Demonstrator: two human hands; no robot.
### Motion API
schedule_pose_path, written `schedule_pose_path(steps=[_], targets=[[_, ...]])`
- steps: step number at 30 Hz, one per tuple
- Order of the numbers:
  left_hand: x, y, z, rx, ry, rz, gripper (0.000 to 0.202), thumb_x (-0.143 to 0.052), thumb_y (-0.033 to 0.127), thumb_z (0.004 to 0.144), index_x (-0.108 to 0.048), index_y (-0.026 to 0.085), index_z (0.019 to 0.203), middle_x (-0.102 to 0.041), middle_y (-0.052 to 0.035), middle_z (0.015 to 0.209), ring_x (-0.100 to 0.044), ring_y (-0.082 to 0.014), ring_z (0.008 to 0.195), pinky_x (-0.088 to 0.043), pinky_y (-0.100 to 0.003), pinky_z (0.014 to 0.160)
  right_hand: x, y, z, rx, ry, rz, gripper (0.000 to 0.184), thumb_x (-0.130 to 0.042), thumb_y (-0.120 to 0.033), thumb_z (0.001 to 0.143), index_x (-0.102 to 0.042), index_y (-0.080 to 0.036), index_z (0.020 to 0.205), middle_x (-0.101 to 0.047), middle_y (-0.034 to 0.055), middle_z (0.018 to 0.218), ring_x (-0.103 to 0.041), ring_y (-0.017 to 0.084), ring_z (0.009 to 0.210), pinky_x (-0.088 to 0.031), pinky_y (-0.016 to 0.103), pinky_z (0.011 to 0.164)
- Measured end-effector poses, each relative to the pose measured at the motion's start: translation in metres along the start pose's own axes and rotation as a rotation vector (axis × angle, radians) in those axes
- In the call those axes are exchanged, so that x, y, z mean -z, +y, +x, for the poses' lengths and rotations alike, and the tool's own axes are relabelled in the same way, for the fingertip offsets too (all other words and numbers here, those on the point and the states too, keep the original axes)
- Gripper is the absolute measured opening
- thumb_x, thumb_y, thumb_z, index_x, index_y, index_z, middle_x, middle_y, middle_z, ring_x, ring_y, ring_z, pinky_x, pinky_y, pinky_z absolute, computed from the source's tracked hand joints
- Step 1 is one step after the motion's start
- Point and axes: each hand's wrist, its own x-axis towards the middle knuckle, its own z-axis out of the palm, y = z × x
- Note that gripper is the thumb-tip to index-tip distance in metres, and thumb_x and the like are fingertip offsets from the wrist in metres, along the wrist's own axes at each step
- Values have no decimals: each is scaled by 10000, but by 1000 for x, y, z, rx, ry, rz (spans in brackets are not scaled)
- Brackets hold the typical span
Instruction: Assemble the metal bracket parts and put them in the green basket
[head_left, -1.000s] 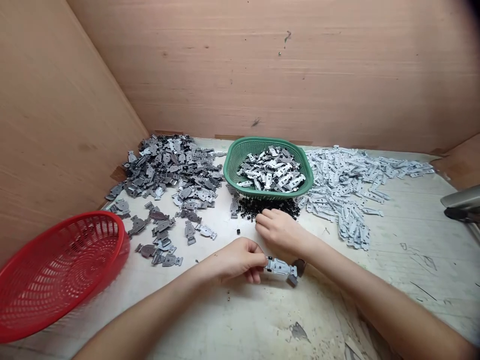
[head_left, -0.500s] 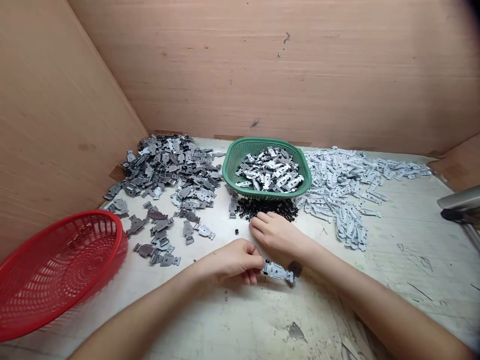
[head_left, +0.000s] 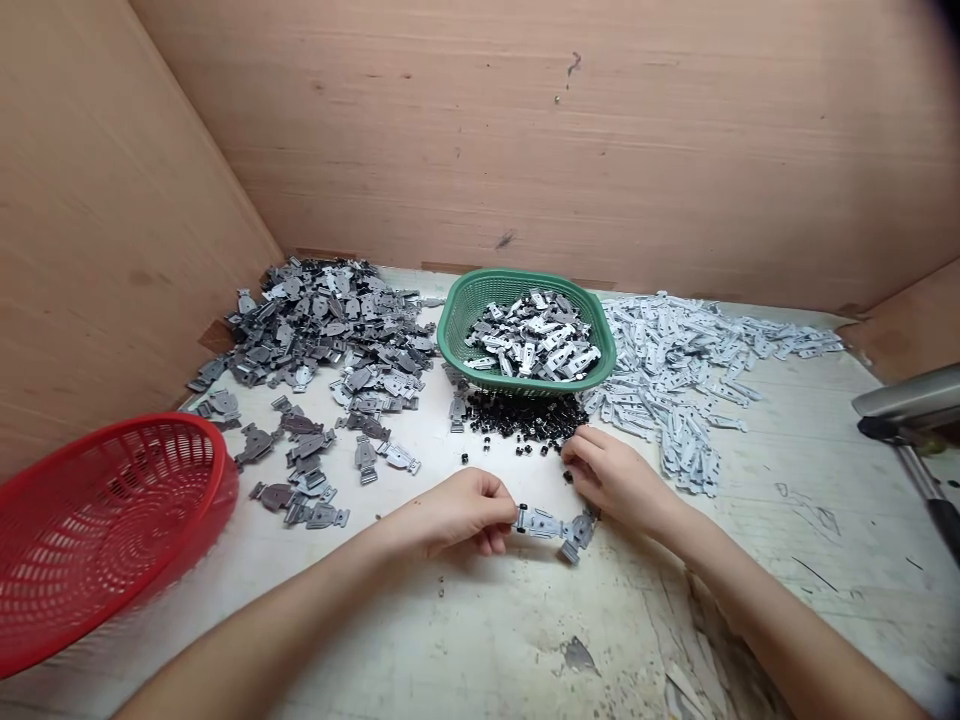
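Note:
My left hand (head_left: 459, 512) is closed in a pinch on one end of a small grey metal bracket (head_left: 551, 528) that lies low over the worn white table (head_left: 480, 640). My right hand (head_left: 611, 472) rests just right of the bracket's far end, fingers curled and pressed together near it; what they hold, if anything, is hidden. A pile of tiny black parts (head_left: 525, 418) lies just beyond both hands, in front of a green basket (head_left: 463, 318) filled with assembled grey pieces.
A heap of dark grey brackets (head_left: 322, 330) spreads at the back left. Light grey strips (head_left: 675, 360) are piled at the back right. A red basket (head_left: 105, 520) stands tilted at the left. Plywood walls close the back and left. A metal tool (head_left: 907, 410) juts in at right.
My right hand has moved right and back from over the bracket to its far end, uncovering the black parts. The view has shifted a little. My left hand keeps its pinch.

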Motion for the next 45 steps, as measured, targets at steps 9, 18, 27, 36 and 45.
schedule_pose_path(steps=[9, 18, 27, 36, 45], targets=[[-1, 1, 0, 10, 37, 8, 75, -523, 220, 646, -531, 154, 610, -558, 14, 488, -532, -91, 473, -384, -182, 456, 8, -7, -12, -105, 69, 283, 91, -471, -123, 798, -522, -196, 814, -535, 24, 730, -490, 139, 613, -391, 246, 536], [-1, -2, 4, -12, 76, -6, 110, -541, 254, 661, -540, 152, 622, -574, 14, 473, -527, -94, 451, -399, -187, 449, 19, -30, -23, -277, 8, 799, 45, -561, -236, 813, -565, -193, 803, -521, 4, 724, -479, 120, 621, -413, 249, 574], [-3, -2, 4, -12, 94, -1, 90, -537, 237, 651, -545, 153, 621, -569, 18, 471, -530, -95, 447, -393, -183, 441, 10, -36, -28, -439, 9, 976, 185, -621, -361, 795, -591, -183, 836, -585, 26, 749, -537, 148, 675, -442, 278, 621], [-6, 5, -2, 1, 109, -29, 75, -522, 210, 659, -537, 153, 614, -562, 19, 449, -510, -82, 429, -386, -176, 444, 12, -53, -36, -357, 86, 776, 119, -577, -308, 831, -628, -214, 778, -518, 35, 787, -528, 170, 714, -441, 295, 613], [-4, 3, 0, -14, 119, -34, 96, -525, 227, 666, -543, 151, 610, -564, 14, 453, -513, -82, 433, -383, -175, 437, 13, -49, -38, -349, 86, 745, 103, -568, -312, 841, -582, -226, 895, -513, 23, 815, -507, 158, 702, -428, 287, 627]])
